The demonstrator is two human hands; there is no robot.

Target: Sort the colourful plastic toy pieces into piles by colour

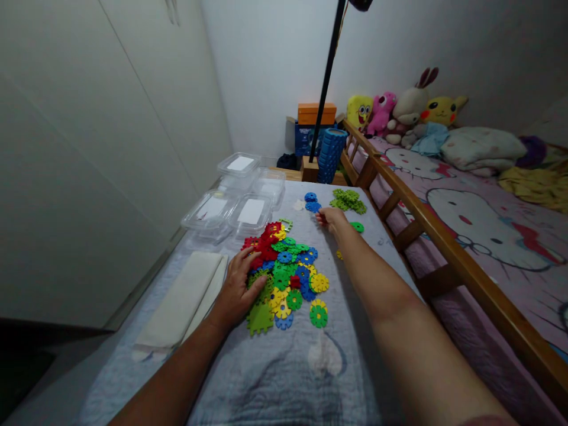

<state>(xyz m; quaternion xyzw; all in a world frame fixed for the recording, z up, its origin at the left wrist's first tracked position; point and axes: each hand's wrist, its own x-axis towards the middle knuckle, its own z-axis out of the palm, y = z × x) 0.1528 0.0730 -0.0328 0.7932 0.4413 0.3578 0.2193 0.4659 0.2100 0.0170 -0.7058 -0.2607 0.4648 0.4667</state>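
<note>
A mixed pile of red, yellow, green and blue plastic gear-shaped building pieces (pixel 284 275) lies mid-table. My left hand (pixel 239 288) rests on its left edge, fingers apart, touching red and olive-green pieces. My right hand (pixel 329 218) is reached out past the pile, its fingers curled together beside a small group of blue disc pieces (pixel 313 206); what is in them, if anything, is hidden. Right of that hand sits a heap of light-green pieces (pixel 348 201). A green disc (pixel 357 227) lies by the right wrist, and a yellow piece (pixel 339 254) shows partly beside the forearm.
Clear lidded plastic boxes (pixel 251 212) with white labels stand at the back left. A folded cream cloth (pixel 181 302) lies at the left. A black lamp pole (pixel 327 83) rises behind the table. The wooden bed rail (pixel 426 254) runs along the right side.
</note>
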